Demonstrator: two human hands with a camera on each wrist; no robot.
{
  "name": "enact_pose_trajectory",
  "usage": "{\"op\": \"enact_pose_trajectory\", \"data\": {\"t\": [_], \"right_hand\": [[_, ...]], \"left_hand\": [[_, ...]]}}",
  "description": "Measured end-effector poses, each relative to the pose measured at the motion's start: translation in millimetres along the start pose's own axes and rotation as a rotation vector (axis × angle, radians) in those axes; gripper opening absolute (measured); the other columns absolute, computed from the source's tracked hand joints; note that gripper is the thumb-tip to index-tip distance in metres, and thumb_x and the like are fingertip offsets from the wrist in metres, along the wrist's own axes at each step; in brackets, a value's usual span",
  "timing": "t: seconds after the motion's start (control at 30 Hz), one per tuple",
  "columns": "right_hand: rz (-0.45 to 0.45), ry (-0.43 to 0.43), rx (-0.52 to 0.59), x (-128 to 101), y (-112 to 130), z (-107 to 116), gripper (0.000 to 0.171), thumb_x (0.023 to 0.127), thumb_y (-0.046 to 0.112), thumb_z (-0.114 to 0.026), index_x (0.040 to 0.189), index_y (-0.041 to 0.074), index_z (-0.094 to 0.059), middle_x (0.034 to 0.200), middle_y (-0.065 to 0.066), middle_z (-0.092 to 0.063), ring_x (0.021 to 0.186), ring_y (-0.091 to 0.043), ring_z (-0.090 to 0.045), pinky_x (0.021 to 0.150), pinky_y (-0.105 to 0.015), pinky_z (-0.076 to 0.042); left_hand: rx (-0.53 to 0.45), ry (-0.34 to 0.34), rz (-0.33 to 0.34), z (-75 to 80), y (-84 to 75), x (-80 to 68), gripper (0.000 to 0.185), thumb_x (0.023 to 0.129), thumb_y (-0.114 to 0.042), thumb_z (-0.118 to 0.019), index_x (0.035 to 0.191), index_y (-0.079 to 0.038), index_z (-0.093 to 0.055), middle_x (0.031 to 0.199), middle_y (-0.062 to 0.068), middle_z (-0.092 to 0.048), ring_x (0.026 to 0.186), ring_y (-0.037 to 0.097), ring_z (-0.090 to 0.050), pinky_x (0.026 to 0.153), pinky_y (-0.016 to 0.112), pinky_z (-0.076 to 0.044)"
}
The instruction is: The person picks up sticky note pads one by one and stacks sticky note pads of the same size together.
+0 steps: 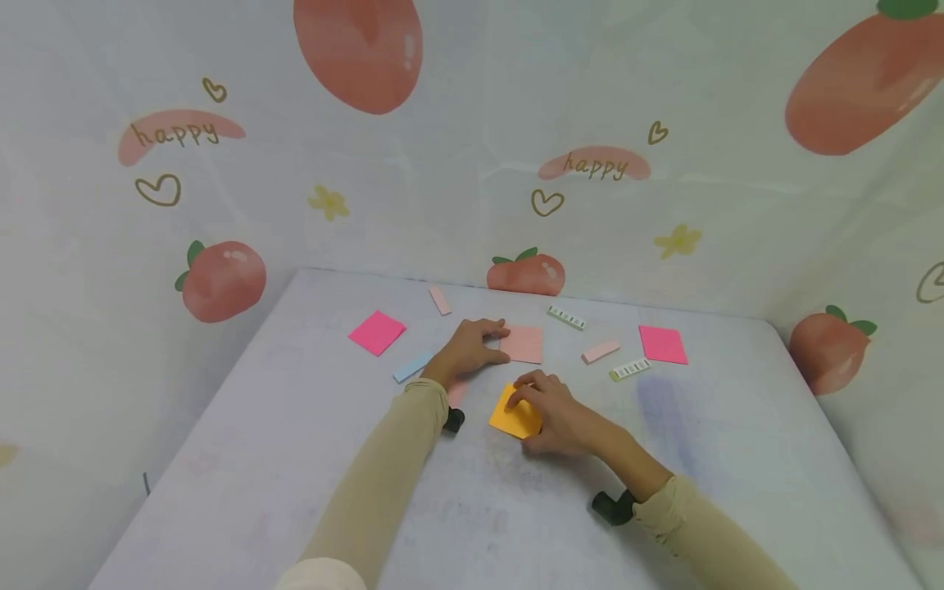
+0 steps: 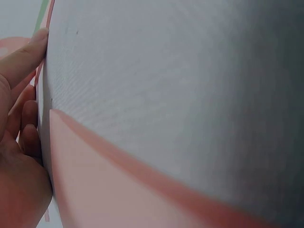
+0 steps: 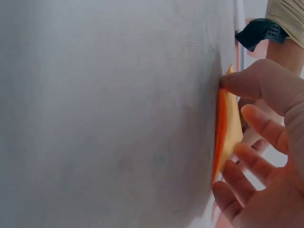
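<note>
- Right hand (image 1: pixel 564 418): fingers curled over the orange sticky note (image 1: pixel 515 413), thumb at its near edge. The right wrist view adds what the head view hides: the thumb (image 3: pixel 247 83) pins one corner to the table while the fingertips (image 3: pixel 228 194) get under the opposite side, so the orange note (image 3: pixel 227 130) bows off the surface. Grasping, not flat.
- Left hand (image 1: pixel 466 351): fingers stretched forward and lying flat, tips resting on the left edge of the pale pink sticky note (image 1: pixel 522 343). The left wrist view shows only the fingers (image 2: pixel 21 61) pressed against the tabletop and a blurred pink sheet (image 2: pixel 118 190); no curl around anything.
- Orange note's place: table centre, just ahead of the person, near the pale pink note but apart from it.
- Other items, head view only: hot pink note (image 1: pixel 377 332) at left, hot pink note (image 1: pixel 662 344) at right, blue strip (image 1: pixel 411 367) by the left wrist, pink strip (image 1: pixel 439 300) near the back edge, pink strip (image 1: pixel 601 351) right of centre, two printed white strips (image 1: pixel 566 317) (image 1: pixel 629 369).
- Surface: white table (image 1: pixel 295 459), faintly smudged.
- Room: cloth backdrop (image 1: pixel 472 164) printed with peaches, hearts and "happy", close behind and on both sides.
- Edges: back edge near the notes; bare tabletop lies toward the person and at both sides.
</note>
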State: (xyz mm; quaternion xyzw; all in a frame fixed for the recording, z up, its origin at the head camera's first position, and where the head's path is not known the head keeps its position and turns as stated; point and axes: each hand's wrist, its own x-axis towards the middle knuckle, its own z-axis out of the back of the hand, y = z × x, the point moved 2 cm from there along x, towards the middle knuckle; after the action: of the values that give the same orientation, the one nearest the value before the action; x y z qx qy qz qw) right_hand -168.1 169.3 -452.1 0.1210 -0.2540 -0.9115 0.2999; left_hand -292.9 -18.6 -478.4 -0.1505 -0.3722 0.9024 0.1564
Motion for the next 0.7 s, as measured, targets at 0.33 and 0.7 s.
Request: {"op": "enact_pose_trajectory", "data": {"t": [0.33, 0.7], "right_hand": [[-0.066, 0.001, -0.014, -1.4, -0.7, 1.5, 0.044, 0.078, 0.022, -0.086, 0.115, 0.023, -0.062, 0.138, -0.006, -0.048, 0.122, -0.028, -0.044, 0.095, -0.042, -0.048], [-0.069, -0.007, 0.023, -0.6, -4.1, 3.8, 0.046, 0.077, 0.022, -0.089, 0.114, 0.022, -0.062, 0.132, -0.006, -0.048, 0.117, -0.026, -0.046, 0.093, -0.04, -0.047]], "left_hand": [[-0.01, -0.013, -0.01, -0.8, 0.5, 0.6, 0.055, 0.089, -0.031, -0.079, 0.141, -0.022, -0.062, 0.159, -0.01, -0.047, 0.154, 0.026, -0.031, 0.127, 0.044, -0.025], [-0.022, -0.012, 0.002, -1.3, 1.1, 1.3, 0.056, 0.089, -0.031, -0.08, 0.142, -0.022, -0.062, 0.159, -0.01, -0.047, 0.154, 0.026, -0.03, 0.127, 0.045, -0.026]]}}
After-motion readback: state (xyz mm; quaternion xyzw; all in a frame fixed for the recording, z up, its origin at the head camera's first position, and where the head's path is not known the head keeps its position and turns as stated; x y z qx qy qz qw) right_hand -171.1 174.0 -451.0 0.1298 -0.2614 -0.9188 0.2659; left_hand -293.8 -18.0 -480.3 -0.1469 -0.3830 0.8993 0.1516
